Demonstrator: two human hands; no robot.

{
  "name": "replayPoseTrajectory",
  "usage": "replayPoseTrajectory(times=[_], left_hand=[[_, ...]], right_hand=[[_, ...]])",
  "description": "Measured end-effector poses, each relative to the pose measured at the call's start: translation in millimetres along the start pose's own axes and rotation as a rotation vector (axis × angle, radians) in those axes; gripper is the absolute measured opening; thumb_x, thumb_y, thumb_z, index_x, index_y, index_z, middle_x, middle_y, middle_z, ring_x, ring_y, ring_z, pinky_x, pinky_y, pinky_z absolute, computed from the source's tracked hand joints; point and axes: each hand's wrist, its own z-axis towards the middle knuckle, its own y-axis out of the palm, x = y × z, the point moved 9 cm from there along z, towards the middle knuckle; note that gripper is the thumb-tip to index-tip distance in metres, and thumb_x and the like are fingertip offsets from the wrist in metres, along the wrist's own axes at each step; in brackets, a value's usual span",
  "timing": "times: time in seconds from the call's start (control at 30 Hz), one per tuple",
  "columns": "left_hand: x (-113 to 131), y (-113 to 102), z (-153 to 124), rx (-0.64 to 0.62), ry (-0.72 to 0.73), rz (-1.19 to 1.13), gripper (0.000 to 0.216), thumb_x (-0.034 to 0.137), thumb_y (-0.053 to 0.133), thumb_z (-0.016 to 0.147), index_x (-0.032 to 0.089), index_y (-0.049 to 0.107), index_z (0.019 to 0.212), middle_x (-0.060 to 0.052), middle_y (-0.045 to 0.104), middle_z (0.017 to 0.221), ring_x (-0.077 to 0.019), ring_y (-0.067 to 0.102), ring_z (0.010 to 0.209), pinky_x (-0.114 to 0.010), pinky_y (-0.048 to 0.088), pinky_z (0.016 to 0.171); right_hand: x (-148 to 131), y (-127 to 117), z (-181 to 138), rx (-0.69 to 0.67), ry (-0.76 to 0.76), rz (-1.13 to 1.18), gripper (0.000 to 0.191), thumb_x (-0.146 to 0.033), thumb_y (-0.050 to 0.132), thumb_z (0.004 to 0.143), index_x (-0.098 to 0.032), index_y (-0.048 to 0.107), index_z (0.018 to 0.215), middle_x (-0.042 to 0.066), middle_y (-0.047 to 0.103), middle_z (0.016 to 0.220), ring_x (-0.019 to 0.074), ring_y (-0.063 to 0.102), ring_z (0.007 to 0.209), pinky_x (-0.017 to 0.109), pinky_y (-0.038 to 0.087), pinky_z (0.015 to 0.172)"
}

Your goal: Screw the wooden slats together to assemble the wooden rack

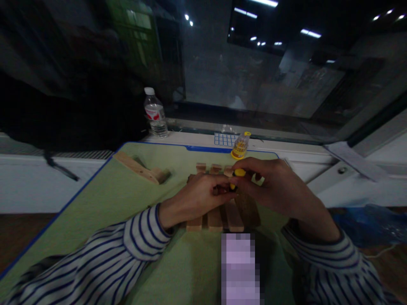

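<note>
My right hand (270,180) is closed in a pinch on a small yellow-and-black tool (239,172), its kind mostly hidden by my fingers. My left hand (202,192) reaches in from the other side, thumb and fingers closed against the lower end of that tool; what they grip is hidden. Both hands hover over a group of wooden slats (215,221) that lie side by side on the green table (140,241). The slats' middle parts are covered by my hands, and their far ends show beyond my fingers.
A wooden piece with holes (138,169) lies at the table's far left. At the back edge stands a glue bottle with a yellow base (240,146). A water bottle (155,116) stands on the windowsill. A pixelated pinkish block (238,267) covers the near part of the table.
</note>
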Motion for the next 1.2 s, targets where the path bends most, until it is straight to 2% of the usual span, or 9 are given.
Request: replayPoseTrajectory(times=[0.1, 0.27, 0.37, 0.7, 1.03, 1.2], left_hand=[[1, 0, 0, 0.007, 0.012, 0.011, 0.027, 0.031, 0.056, 0.087, 0.022, 0.066, 0.111, -0.002, 0.071, 0.089, -0.0163, 0.064, 0.079, -0.027, 0.048, 0.073], [2, -1, -1, -0.004, 0.028, -0.007, 0.023, 0.030, 0.055, 0.087, 0.019, 0.068, 0.103, -0.003, 0.071, 0.090, -0.0153, 0.064, 0.078, -0.025, 0.048, 0.069], [3, 0, -1, -0.015, 0.035, 0.012, 0.022, 0.029, 0.054, 0.088, 0.017, 0.067, 0.100, -0.003, 0.070, 0.085, -0.0141, 0.062, 0.073, -0.025, 0.047, 0.066], [4, 2, -2, -0.029, 0.021, -0.001, 0.023, 0.028, 0.054, 0.086, 0.019, 0.066, 0.105, -0.002, 0.069, 0.085, -0.0137, 0.062, 0.072, -0.025, 0.046, 0.066], [2, -3, 0, 0.020, -0.002, 0.001, 0.027, 0.036, 0.061, 0.085, 0.021, 0.068, 0.106, -0.003, 0.071, 0.093, -0.0162, 0.064, 0.080, -0.027, 0.048, 0.072], [3, -3, -1, 0.019, 0.021, -0.009, 0.024, 0.032, 0.057, 0.087, 0.023, 0.068, 0.106, -0.001, 0.071, 0.092, -0.0148, 0.064, 0.081, -0.027, 0.047, 0.073]], right_hand=[[0, 1, 0, -0.005, -0.006, 0.017, 0.023, -0.036, 0.055, 0.088, -0.020, 0.065, 0.102, 0.001, 0.072, 0.080, 0.0141, 0.064, 0.067, 0.025, 0.045, 0.061], [-8, -2, -1, -0.004, -0.080, 0.084, 0.029, -0.028, 0.057, 0.087, -0.023, 0.060, 0.116, 0.003, 0.071, 0.107, 0.0157, 0.067, 0.086, 0.027, 0.049, 0.074], [-11, 0, -2, -0.036, -0.108, 0.114, 0.031, -0.022, 0.055, 0.088, -0.023, 0.059, 0.119, 0.002, 0.069, 0.113, 0.0161, 0.066, 0.096, 0.028, 0.049, 0.081], [-9, -1, -1, -0.027, -0.088, 0.068, 0.023, -0.028, 0.056, 0.089, -0.023, 0.065, 0.109, 0.001, 0.073, 0.102, 0.0165, 0.069, 0.087, 0.027, 0.050, 0.075], [-8, 2, -2, -0.028, -0.073, 0.041, 0.022, -0.030, 0.054, 0.091, -0.024, 0.065, 0.109, -0.001, 0.073, 0.100, 0.0149, 0.069, 0.084, 0.026, 0.050, 0.073], [-8, 1, -1, -0.021, -0.063, 0.018, 0.022, -0.030, 0.055, 0.090, -0.024, 0.064, 0.109, -0.001, 0.073, 0.100, 0.0158, 0.069, 0.084, 0.027, 0.050, 0.072]])
